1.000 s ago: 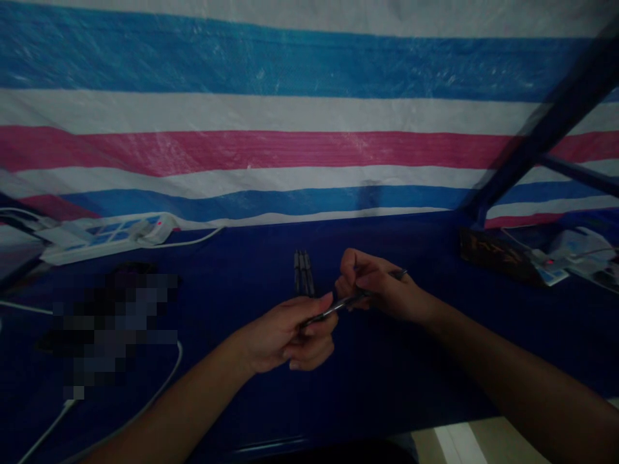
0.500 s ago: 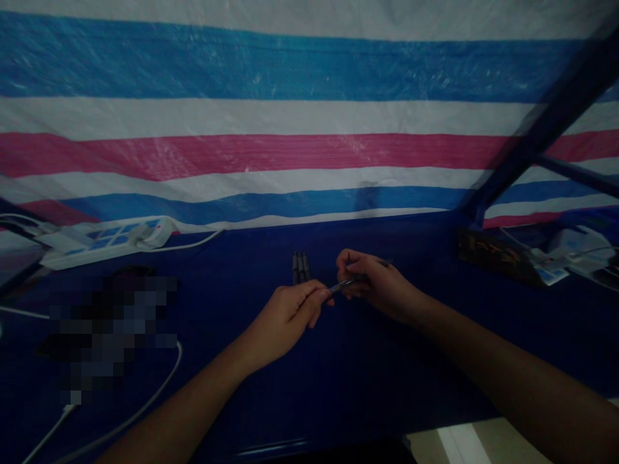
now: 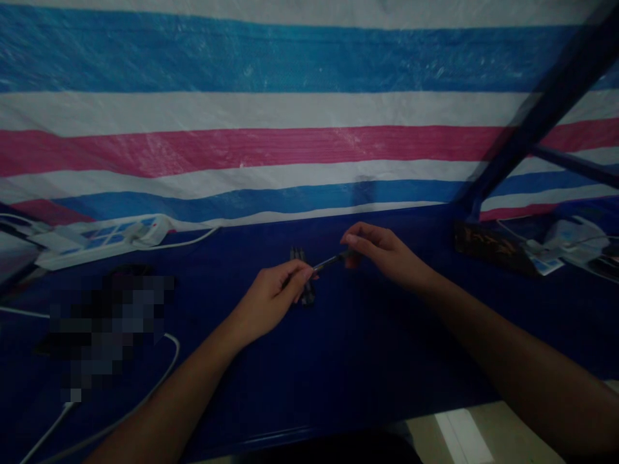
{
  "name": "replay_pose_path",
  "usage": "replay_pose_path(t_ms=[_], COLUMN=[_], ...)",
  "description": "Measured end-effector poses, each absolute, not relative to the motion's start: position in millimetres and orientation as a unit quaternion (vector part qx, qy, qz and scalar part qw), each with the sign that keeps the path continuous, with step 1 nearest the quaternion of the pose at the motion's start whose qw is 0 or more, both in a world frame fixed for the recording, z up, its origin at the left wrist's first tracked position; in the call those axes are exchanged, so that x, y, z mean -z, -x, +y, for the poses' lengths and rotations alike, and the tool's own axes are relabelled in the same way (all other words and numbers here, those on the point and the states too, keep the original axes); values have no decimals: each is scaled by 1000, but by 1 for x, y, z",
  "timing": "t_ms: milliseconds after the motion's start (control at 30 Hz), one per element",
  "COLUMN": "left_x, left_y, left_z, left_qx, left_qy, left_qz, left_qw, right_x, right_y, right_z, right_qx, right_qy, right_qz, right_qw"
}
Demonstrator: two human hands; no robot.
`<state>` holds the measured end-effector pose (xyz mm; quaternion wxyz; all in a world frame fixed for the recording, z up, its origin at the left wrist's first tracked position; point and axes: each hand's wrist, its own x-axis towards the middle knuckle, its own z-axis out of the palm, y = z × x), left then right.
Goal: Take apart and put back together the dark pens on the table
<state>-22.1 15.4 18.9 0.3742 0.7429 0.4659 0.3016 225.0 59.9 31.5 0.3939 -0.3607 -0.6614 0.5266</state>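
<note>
A slim dark pen (image 3: 329,261) is held above the blue table (image 3: 367,361), tilted up to the right. My left hand (image 3: 275,299) pinches its lower left end between thumb and fingers. At the pen's dark upper end, the fingers of my right hand (image 3: 377,251) are closed, hiding part of it. Beneath and behind my left fingers, several similar dark pens (image 3: 308,298) lie side by side on the table, their middles covered by that hand.
A white power strip (image 3: 106,240) with plugs and cables lies at the back left. Nearer is a blurred-out device (image 3: 111,328) with a white cable. On the right are a dark box-like object (image 3: 493,248) and a white plug cluster (image 3: 575,241). A striped sheet (image 3: 309,142) hangs behind.
Both hands have risen slightly with the pen, the left also shifting leftward. My right fingers now sit at the pen's far end, and the near ends of the lying pens have come into view.
</note>
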Motion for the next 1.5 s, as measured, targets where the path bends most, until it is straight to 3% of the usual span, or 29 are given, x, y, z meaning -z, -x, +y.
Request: replay_pose_path(t_ms=[100, 267, 433, 600, 767, 933, 1100, 1367, 1500], left_x=[-18, -15, -14, -14, -16, -14, -14, -11, -7], left_y=[24, 27, 27, 26, 24, 26, 25, 28, 27], left_z=[17, 21, 21, 20, 19, 20, 21, 21, 21], left_qx=[-293, -282, -289, -299, -309, -319, -319, -329, -342], left_qy=[-768, -788, -795, -790, -788, -781, -777, -762, -752], left_qz=[483, 483, 476, 478, 478, 483, 485, 492, 493], left_qw=[303, 257, 242, 241, 234, 234, 242, 263, 274], right_x=[-24, -15, -14, -13, -16, -21, -18, -26, -28], right_y=[-226, -225, -225, -224, -226, -227, -225, -228, -225], right_z=[64, 69, 69, 69, 69, 68, 67, 65, 64], right_qx=[-530, -525, -528, -526, -506, -492, -481, -502, -492], right_qy=[378, 374, 380, 382, 411, 387, 410, 378, 386], right_qz=[-667, -650, -669, -642, -671, -657, -675, -594, -581], right_qw=[362, 404, 360, 407, 353, 420, 381, 502, 521])
